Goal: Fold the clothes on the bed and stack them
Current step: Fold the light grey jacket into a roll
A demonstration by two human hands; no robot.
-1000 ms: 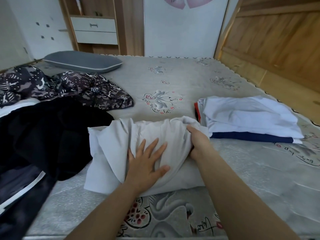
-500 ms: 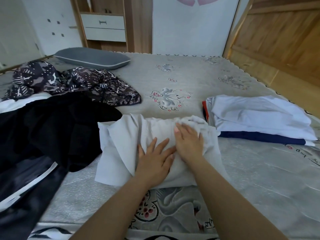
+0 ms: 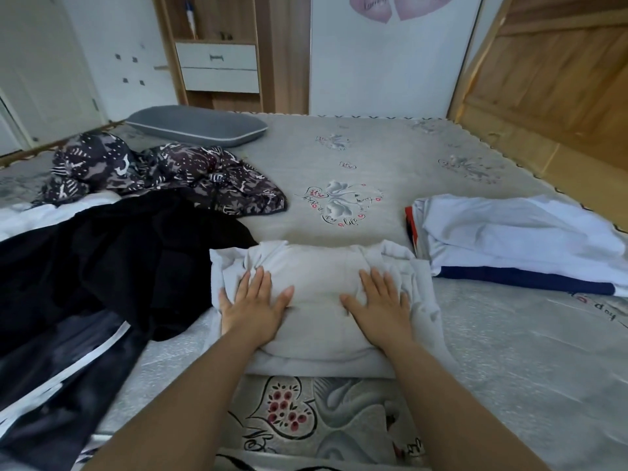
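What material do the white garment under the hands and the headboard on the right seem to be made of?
White garment: soft matte woven or knit fabric, perhaps cotton; it creases and bunches under the flat left hand and right hand. Headboard: light wood with a smooth, slightly glossy finish; grain and panel joints show.

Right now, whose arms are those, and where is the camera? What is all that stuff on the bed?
Those arms belong to a person who wears the camera on their head, so you see what they see, looking down. The left hand and the right hand lie flat on a folded white garment, pressing it smooth. Neither hand grips anything. On the bed there is also a folded stack at the right, black clothes and a patterned garment at the left, and a grey pillow farther back.
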